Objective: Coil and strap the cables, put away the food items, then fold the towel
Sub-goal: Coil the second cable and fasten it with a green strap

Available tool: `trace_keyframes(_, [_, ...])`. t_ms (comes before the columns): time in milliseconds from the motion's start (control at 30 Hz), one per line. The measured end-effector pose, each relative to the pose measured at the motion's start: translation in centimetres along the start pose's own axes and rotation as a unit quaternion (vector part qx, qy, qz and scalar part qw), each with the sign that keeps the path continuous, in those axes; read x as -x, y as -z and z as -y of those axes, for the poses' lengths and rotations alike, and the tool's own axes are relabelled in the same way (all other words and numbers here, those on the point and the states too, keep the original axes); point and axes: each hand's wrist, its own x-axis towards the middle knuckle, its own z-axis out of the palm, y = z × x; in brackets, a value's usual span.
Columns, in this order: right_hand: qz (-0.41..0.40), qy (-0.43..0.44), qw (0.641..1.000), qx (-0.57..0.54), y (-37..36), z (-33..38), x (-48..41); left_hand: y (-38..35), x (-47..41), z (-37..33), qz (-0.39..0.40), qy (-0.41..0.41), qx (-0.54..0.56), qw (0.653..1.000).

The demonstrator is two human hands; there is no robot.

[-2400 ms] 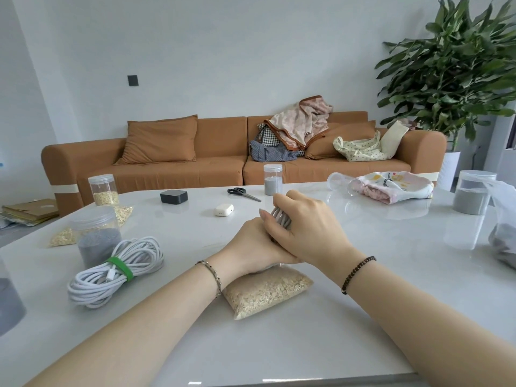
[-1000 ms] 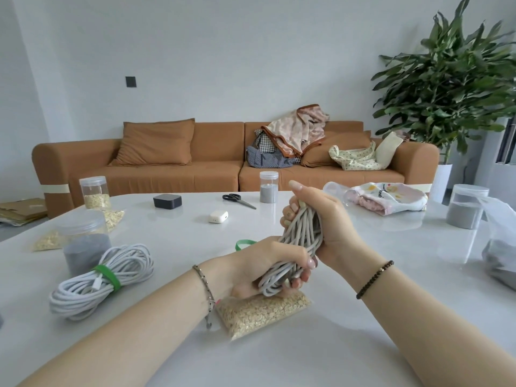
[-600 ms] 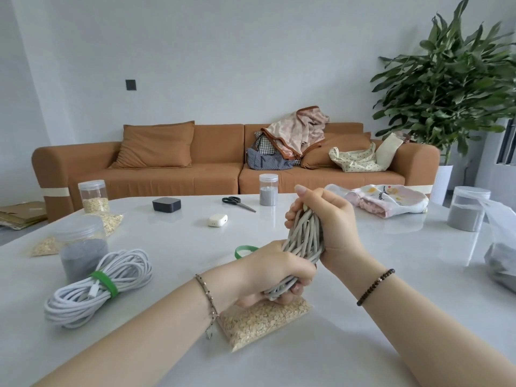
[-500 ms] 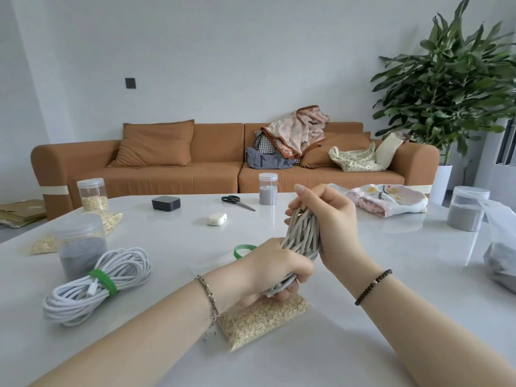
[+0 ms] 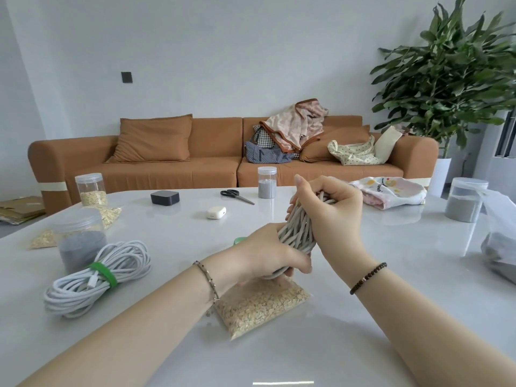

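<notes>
A bundle of grey cable (image 5: 299, 231) stands upright above the white table (image 5: 363, 317), held at both ends. My right hand (image 5: 331, 208) grips its top and my left hand (image 5: 275, 254) grips its lower loops. Just below lies a clear bag of oats (image 5: 261, 305). A green strap (image 5: 239, 241) peeks out behind my left hand. A white cable coil (image 5: 95, 277) bound with a green strap lies at the left. A pale patterned towel (image 5: 391, 191) lies crumpled at the back right.
Jars of grey grains (image 5: 79, 241) (image 5: 267, 182) (image 5: 465, 199) and a jar of oats (image 5: 90, 189) stand about. Loose oat bags (image 5: 109, 215), a black box (image 5: 164, 197), scissors (image 5: 236, 195), a white earbud case (image 5: 216, 212) and a plastic bag (image 5: 499, 247) also lie there. An orange sofa (image 5: 195, 160) stands behind.
The grey cable bundle rose off the table and now stands upright between both hands. In the last half second my left hand slid slightly along the lower loops.
</notes>
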Motion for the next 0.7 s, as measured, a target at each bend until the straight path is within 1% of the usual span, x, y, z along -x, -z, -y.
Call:
trace_keyframes(133, [0.025,0.027,0.999,0.02,-0.2,-0.1,0.0,1.2,-0.1,0.8,-0.04,-0.022,0.0,0.999])
trace_keyframes(200, [0.051,0.037,0.998,0.02,-0.3,-0.5,0.0,2.3,-0.1,1.2,-0.079,-0.034,0.028,0.996])
trace_keyframes(233, [0.065,0.034,0.997,0.011,-0.3,-1.1,-0.1,3.0,-0.1,1.4,-0.108,-0.036,0.059,0.992])
trace_keyframes(300, [0.079,0.004,0.997,0.026,-0.4,-2.3,-0.1,4.5,0.0,1.9,-0.171,-0.034,0.133,0.976])
trace_keyframes(367, [0.102,-0.04,0.989,0.095,-0.4,-3.6,0.1,5.9,0.1,2.4,-0.211,-0.04,0.179,0.96])
trace_keyframes(433, [0.157,-0.072,0.969,0.174,-0.7,-4.9,0.6,7.0,0.2,2.8,-0.227,-0.051,0.208,0.95])
trace_keyframes(500, [0.219,-0.081,0.944,0.234,-0.8,-6.1,1.2,7.5,0.2,3.1,-0.232,-0.059,0.232,0.943])
trace_keyframes(700, [0.352,-0.079,0.874,0.325,-0.5,-6.9,1.5,7.5,0.1,3.6,-0.221,-0.076,0.294,0.927])
